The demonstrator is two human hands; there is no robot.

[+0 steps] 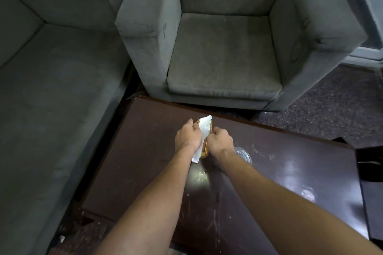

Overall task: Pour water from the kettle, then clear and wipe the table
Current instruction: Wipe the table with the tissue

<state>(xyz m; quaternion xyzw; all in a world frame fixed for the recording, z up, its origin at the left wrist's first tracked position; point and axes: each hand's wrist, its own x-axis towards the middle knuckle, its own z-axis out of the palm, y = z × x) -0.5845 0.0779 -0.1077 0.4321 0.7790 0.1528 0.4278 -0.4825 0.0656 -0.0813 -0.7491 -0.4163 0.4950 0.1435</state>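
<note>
Your two hands meet over the far middle of the dark brown surface (145, 151), with a white tissue (204, 130) and a yellow-amber object (205, 149) caught between them. Your left hand (187, 137) has its fingers clenched onto the tissue's left edge. Your right hand (221, 141) is curled closed against the right side of the amber object, though whether those fingers grip the object alone or the tissue too cannot be told from here.

The tissue is a long, narrow strip. Its long axis runs from near to far, tilted slightly right: the upper end fans out past your knuckles towards the grey armchair (223, 51), and the lower end hangs down beside your left wrist, just above the surface. The amber object lies along the same line, mostly hidden by the tissue and your hands, so what it is stays unclear.

A clear glass (243, 154) stands on the surface just right of your right wrist, partly covered by your forearm. A second clear glass item (307, 193) sits further right, near the edge. The surface is scratched and shows bright glare patches. A grey sofa (51, 89) runs along its left side.
</note>
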